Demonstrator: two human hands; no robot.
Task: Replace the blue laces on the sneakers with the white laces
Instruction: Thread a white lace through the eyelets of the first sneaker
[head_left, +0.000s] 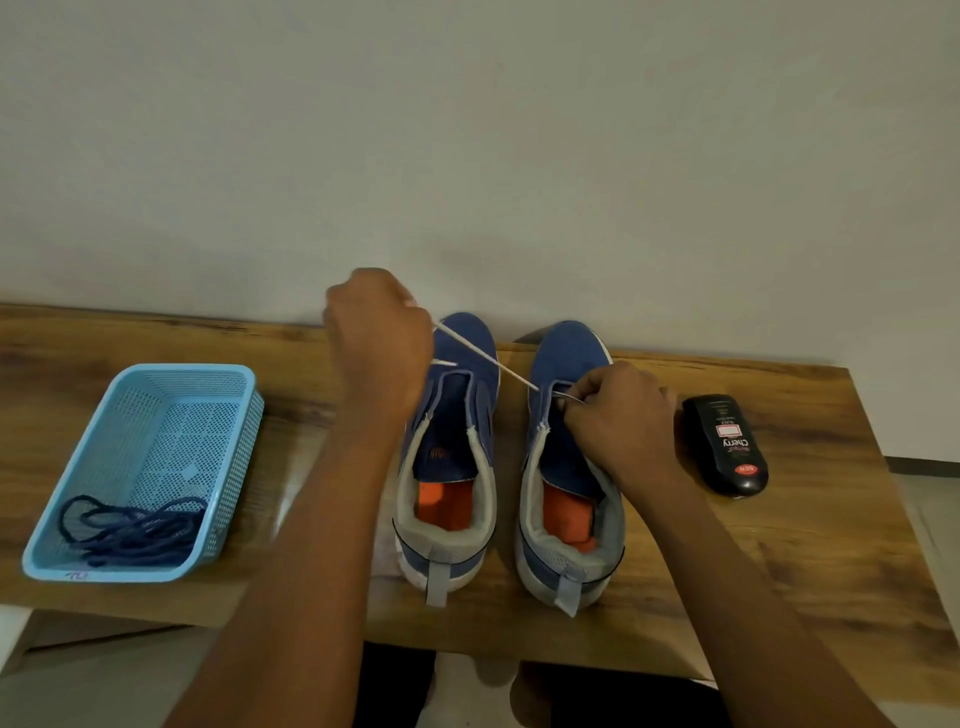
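Head view, looking down: two blue sneakers stand side by side on the wooden surface (779, 545), heels toward me, toes to the wall. My left hand (376, 338) is raised over the toe of the left sneaker (449, 467), fingers curled tight round the white lace (488, 359), which runs taut on a slant from that fist down to the right sneaker (569, 467). A short white end also pokes out beside my left wrist, over the left sneaker's upper eyelets (whether it is the lace tip or a second strand, I cannot tell). My right hand (623, 415) sits at the front eyelets of the right sneaker, fingertips pinching where the lace enters; the exact eyelet is hidden under my fingers, and something thin and greyish at the fingertips is too small to make out. So both grips are closed on the lace.

The left sneaker's eyelet rows look bare, tongue open, orange insole showing in both. The blue laces (132, 527) lie in a tangled heap in the near corner of the light blue basket (236, 415), well off to the left on the surface. To the right, apart from the sneakers, lies a black shoe polish bottle (724, 444), label upside down to me. My forearms run out of frame at the bottom edge.
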